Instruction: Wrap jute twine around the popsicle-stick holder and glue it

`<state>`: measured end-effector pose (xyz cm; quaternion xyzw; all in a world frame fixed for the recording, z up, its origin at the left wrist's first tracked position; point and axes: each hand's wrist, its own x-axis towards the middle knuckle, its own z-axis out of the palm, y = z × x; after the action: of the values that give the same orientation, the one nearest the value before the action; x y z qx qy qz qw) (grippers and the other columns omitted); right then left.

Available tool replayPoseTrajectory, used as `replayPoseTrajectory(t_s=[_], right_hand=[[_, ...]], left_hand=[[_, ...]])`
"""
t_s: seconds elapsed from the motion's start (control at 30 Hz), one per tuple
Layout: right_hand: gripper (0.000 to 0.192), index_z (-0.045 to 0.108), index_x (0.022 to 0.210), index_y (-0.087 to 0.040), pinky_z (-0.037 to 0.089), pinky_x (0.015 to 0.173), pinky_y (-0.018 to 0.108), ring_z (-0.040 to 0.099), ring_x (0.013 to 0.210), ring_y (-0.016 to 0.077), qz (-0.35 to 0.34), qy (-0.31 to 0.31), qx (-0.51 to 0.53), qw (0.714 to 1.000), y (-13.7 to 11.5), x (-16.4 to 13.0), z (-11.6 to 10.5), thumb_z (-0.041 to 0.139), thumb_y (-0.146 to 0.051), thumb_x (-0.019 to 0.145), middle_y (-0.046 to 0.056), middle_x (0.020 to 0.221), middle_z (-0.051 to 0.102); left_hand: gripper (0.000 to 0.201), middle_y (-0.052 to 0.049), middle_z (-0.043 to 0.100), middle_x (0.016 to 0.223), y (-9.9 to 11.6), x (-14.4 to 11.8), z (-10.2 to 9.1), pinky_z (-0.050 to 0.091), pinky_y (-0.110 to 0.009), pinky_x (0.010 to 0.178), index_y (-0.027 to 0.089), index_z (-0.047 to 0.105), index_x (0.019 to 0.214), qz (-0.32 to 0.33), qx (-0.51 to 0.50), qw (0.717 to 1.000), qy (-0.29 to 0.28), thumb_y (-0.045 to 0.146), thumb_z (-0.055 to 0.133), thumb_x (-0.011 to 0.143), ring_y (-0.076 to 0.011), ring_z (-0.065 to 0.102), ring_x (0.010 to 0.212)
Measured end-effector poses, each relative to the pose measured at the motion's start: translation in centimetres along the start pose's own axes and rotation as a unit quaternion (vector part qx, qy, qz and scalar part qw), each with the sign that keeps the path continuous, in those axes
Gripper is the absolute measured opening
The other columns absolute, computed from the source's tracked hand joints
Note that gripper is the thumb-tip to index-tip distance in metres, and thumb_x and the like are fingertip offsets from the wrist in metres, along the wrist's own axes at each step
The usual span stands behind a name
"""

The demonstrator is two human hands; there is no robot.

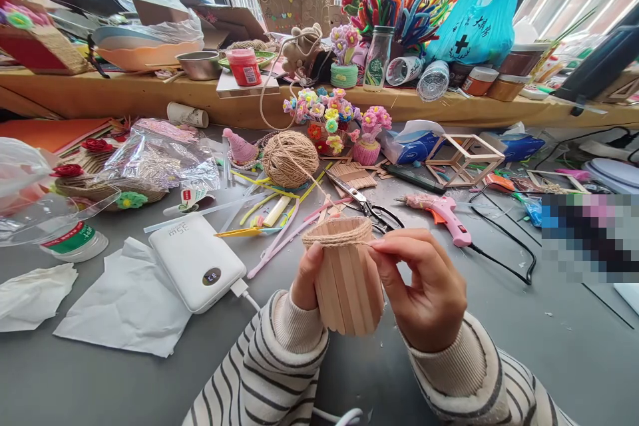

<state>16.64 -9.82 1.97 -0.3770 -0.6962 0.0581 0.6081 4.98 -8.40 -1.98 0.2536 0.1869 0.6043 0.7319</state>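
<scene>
**Twine at the cup's rim**

Your left hand (305,274) grips the popsicle-stick cup (347,279) above the counter (499,346). Your right hand (424,286) pinches the jute twine (337,234) wound around its rim; the strand runs back to the twine ball (290,158), beside the scissors (369,208).
</scene>
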Motion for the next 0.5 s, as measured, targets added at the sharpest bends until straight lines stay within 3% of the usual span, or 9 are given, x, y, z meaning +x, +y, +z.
replayPoseTrajectory(t_s=[0.33, 0.5], right_hand=[[0.022, 0.061, 0.088, -0.019, 0.049, 0.052, 0.023, 0.056, 0.071, 0.0123, -0.016, 0.000, -0.044, 0.999, -0.02, 0.77, -0.42, 0.059, -0.002, 0.074, 0.003, 0.078, 0.058], [0.022, 0.060, 0.087, -0.020, 0.049, 0.054, 0.025, 0.055, 0.070, 0.0121, -0.008, -0.007, -0.037, 0.999, -0.14, 0.69, -0.36, 0.058, -0.002, 0.075, 0.002, 0.078, 0.057]], left_hand=[[0.044, -0.005, 0.066, 0.100, 0.38, -0.08, 1.05, 0.046, -0.033, 0.084, 0.018, 0.056, 0.107, 0.012, 0.037, 0.999, 0.036, 0.044, 0.058, 0.071, -0.0221, 0.060, 0.093], [0.048, -0.004, 0.066, 0.101, 0.36, 0.02, 0.21, 0.046, -0.034, 0.084, 0.020, 0.055, 0.110, 0.009, 0.035, 0.999, -0.003, 0.047, 0.058, 0.070, -0.0239, 0.059, 0.095]])
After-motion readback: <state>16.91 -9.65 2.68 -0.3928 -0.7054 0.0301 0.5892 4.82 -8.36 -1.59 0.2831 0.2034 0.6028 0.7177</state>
